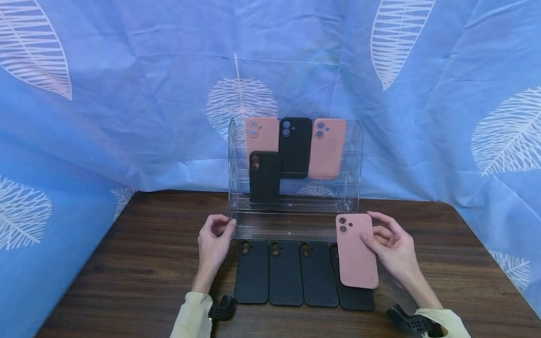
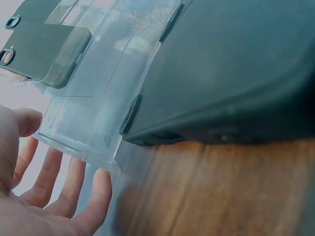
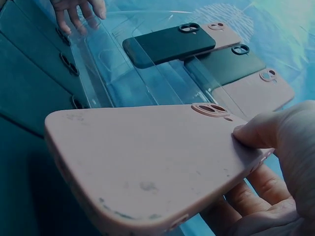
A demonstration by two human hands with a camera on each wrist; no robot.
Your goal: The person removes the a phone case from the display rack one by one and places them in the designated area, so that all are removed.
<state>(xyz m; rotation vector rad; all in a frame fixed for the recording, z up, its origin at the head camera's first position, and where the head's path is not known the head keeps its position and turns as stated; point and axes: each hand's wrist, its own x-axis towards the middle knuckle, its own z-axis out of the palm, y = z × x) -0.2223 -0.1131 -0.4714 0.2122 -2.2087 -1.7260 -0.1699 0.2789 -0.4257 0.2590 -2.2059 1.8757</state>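
My right hand (image 1: 396, 246) pinches a pink phone case (image 1: 356, 256) along its right edge, thumb on the back face and fingers behind. Held tilted, the case overlaps the rightmost black phone case (image 1: 356, 298) of a row in the head view. Scuff marks show on its back in the right wrist view. With its fingertips at the lower left side of a clear tiered display stand (image 1: 292, 224), my left hand (image 1: 215, 246) holds nothing else. In the left wrist view the left fingers (image 2: 101, 189) are loosely extended against the stand's side edge.
On the stand's upper tier lean a pink case (image 1: 263, 133), a black case (image 1: 296, 147) and another pink case (image 1: 328, 148). A second black case (image 1: 265, 178) stands one tier lower at left. Several black cases (image 1: 285, 275) lie side by side before the stand.
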